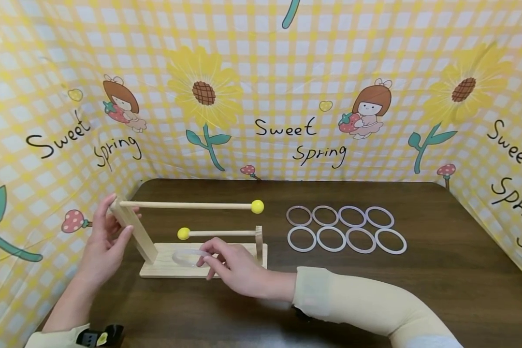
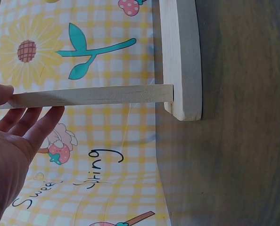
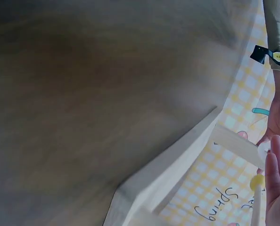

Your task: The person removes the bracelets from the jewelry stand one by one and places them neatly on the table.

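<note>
Here the left hand [image 1: 102,241] steadies the tall post [image 1: 132,229] of the wooden stand [image 1: 200,263], its fingers [image 2: 24,120] straight and relaxed against the wood. The right hand [image 1: 237,270] pinches a clear ring [image 1: 190,257] just over the stand's base, below the lower rod [image 1: 219,233] (yellow-tipped, like the upper one). Eight more rings [image 1: 345,228] lie in two rows on the worktop [image 1: 439,270], well apart to the right.

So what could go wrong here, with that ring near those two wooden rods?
The right hand holds a clear ring low over the wooden stand, just below the short rod's yellow ball; the ring might catch on that ball instead of sliding on. The left hand only touches the tall post, so a bump could shift the stand. The sleeve might sweep the spare rings.
</note>
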`<state>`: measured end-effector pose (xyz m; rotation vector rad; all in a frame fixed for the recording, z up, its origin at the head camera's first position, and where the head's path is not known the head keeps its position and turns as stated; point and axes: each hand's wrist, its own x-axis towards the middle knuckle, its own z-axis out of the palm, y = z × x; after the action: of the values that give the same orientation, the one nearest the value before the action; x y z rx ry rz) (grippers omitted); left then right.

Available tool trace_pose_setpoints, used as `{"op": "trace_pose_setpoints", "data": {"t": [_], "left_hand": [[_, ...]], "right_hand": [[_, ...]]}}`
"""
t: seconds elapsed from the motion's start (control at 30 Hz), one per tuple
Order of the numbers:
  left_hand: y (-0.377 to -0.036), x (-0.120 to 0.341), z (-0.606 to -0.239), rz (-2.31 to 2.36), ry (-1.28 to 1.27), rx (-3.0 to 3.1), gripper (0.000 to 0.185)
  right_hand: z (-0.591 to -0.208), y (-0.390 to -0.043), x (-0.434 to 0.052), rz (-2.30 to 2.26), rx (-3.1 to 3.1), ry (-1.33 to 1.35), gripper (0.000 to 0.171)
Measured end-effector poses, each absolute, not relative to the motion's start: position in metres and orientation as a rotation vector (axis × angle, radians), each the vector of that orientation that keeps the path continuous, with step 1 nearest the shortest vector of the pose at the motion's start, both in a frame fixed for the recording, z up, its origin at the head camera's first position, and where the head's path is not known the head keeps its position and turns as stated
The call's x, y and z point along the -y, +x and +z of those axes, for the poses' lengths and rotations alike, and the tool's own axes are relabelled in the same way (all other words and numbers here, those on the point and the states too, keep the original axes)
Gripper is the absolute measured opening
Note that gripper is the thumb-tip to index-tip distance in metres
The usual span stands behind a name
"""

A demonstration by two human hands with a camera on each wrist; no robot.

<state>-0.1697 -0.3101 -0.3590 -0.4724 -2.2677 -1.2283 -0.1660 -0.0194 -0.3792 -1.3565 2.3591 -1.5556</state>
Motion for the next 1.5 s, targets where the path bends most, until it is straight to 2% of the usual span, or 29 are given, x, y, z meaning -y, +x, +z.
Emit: {"op": "trace_pose_setpoints", "data": {"t": [0.33,0.77,1.13,1.5], "left_hand": [[-0.169,0.312,-0.36,-1.225,-0.485,2.271,0.075],[-0.17,0.315,-0.358,-1.219,-0.553,2.252,0.073],[-0.17,0.313,-0.36,-1.238,-0.528,2.258,0.074],[-0.17,0.311,-0.359,-1.24,-0.514,2.268,0.074]], "right_hand": [[-0.377,-0.162,-0.02,-1.339,-2.575,-1.564,0.011],[-0.382,-0.171,-0.073,-1.592,-2.433,-1.621,0.017],[-0.377,-0.174,-0.125,-1.594,-2.567,-1.625,0.027],[-0.389,-0.183,-0.174,-1.57,-2.671,-1.416,0.029]]}}
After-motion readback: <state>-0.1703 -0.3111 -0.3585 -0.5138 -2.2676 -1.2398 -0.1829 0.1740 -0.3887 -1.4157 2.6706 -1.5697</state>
